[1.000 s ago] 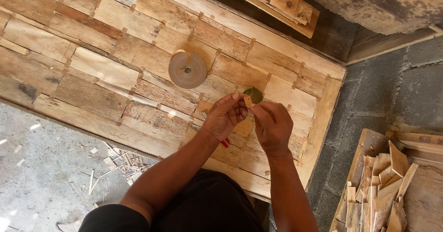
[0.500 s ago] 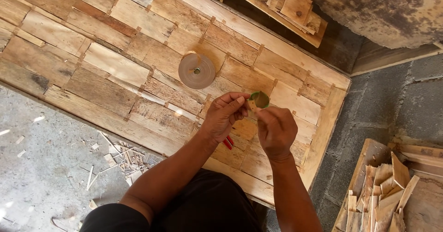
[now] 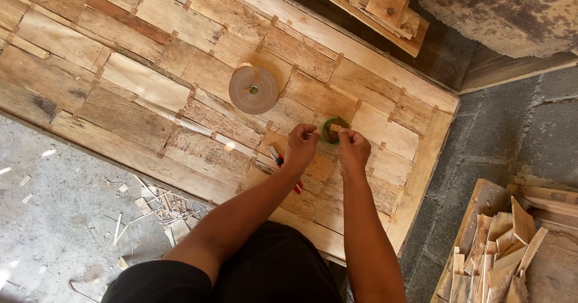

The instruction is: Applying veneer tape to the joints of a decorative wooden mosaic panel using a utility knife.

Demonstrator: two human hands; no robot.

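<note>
View from the head camera. Just right of the frame's centre, your left hand [image 3: 299, 148] and right hand [image 3: 352, 151] met over a small green roll [image 3: 330, 131], which you held just above the wooden panel [image 3: 150, 86] of pieced boards. Both hands were closed in a pinch: the left fingers gripped the roll's left edge, and the right fingertips held its right edge beside a short pale strip [image 3: 336, 126] at the top. Whether that strip was the roll's free end could not be told.

The roll looked light and stiff enough to keep its ring shape; a thin strip like this would likely be limp and easy to crease. A hold on the outer rim seemed soundest, with the strip taken flat near its tip.

A larger brown roll [image 3: 253, 90] lay flat on the panel, up and to the left, well apart. A red-handled tool [image 3: 283, 165] lay on the boards, partly hidden beneath your left wrist. Scrap wood [image 3: 503, 249] was stacked at the lower right.
</note>
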